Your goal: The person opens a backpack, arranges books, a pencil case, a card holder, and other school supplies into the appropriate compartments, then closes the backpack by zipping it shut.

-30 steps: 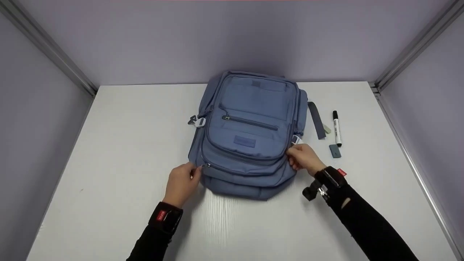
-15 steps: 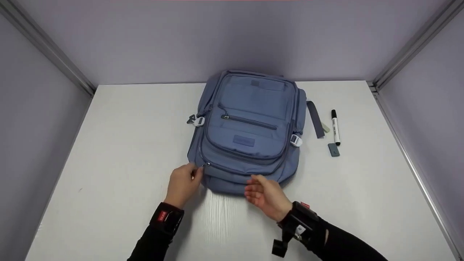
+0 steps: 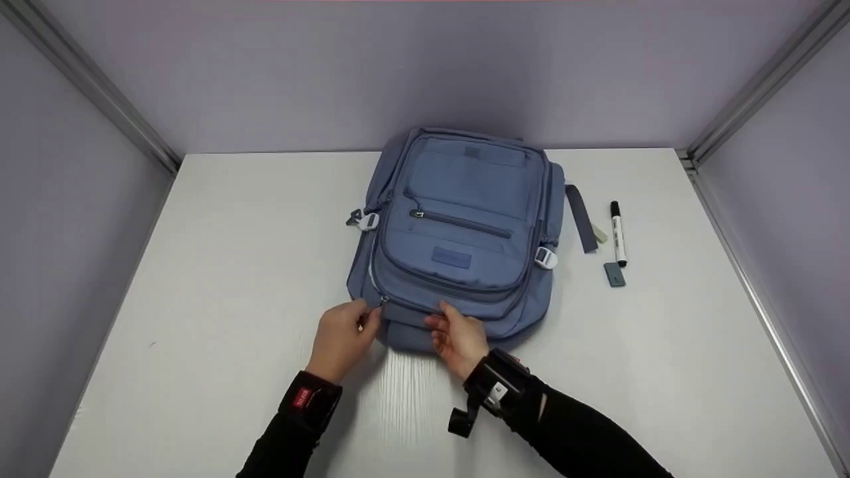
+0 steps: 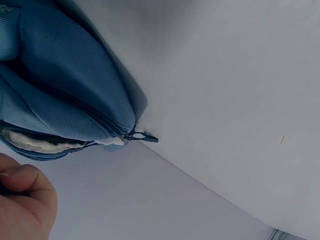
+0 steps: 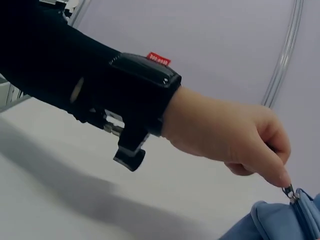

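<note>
A blue backpack [image 3: 458, 199] lies front up on the white table [image 3: 252, 265]. At its lower left corner my left hand [image 3: 342, 342] pinches a zipper pull [image 5: 288, 191] between thumb and fingers, seen closely in the right wrist view. The zipper belongs to a front pocket, which gapes on its left side; pale lining [image 4: 37, 143] shows inside in the left wrist view. My right hand [image 3: 461, 342] is at the bag's bottom edge, thumb raised apart from loosely bent fingers, thumb tip overlapping the pocket's lower seam.
Right of the backpack lie a dark strap [image 3: 580, 218], a small pale-yellow piece [image 3: 599, 233], a black-capped white marker [image 3: 618, 236] and a dark teal block [image 3: 614, 274]. White buckles [image 3: 546, 258] sit on the bag's sides. Grey panels [image 3: 299, 73] surround the table.
My right hand has left the bag's right side and moved left along the bottom edge, nearer my left hand. The left hand has shifted slightly right with the zipper pull.
</note>
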A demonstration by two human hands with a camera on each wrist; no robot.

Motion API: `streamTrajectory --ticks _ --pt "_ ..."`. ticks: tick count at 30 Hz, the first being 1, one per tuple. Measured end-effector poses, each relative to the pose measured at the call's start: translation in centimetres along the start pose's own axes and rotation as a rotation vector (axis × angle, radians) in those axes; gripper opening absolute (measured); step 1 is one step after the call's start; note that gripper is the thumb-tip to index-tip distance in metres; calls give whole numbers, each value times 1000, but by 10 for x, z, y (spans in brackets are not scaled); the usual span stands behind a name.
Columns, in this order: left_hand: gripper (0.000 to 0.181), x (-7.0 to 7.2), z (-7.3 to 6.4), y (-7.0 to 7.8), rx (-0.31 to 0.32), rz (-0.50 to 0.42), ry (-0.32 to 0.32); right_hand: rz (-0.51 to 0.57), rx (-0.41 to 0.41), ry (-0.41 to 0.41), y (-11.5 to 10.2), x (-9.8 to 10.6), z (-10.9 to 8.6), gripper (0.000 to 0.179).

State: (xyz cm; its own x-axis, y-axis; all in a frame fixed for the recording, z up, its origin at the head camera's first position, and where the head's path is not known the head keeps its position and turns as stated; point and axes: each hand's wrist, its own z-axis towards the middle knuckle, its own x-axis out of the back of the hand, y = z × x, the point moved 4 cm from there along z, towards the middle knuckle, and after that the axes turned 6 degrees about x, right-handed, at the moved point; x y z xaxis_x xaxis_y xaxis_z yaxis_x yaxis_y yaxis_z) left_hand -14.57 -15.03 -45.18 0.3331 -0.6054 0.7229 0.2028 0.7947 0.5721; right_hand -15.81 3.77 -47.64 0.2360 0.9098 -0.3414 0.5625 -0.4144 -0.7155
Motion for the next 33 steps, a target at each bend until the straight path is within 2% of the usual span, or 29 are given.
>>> streamTrajectory --ticks 5,8,11,17,22,27,33 --pt "36 -1 1 -3 14 -9 2 -130 55 0 -11 16 5 28" --pt "36 -2 1 -3 19 -26 -16 -203 67 -19 -19 27 7 22" --pt "36 -1 2 -3 24 -39 -29 -260 64 -55 -29 39 8 16" --pt "36 0 7 -10 46 -17 -41 -340 25 -150 -45 61 9 26" --pt "37 -3 24 -23 82 57 -41 -338 2 -201 -51 67 9 27" --pt "35 -8 49 -35 57 177 15 -340 -12 -218 -50 68 8 27" --pt "35 -15 80 -46 66 260 79 -331 -14 -223 -48 70 6 29"
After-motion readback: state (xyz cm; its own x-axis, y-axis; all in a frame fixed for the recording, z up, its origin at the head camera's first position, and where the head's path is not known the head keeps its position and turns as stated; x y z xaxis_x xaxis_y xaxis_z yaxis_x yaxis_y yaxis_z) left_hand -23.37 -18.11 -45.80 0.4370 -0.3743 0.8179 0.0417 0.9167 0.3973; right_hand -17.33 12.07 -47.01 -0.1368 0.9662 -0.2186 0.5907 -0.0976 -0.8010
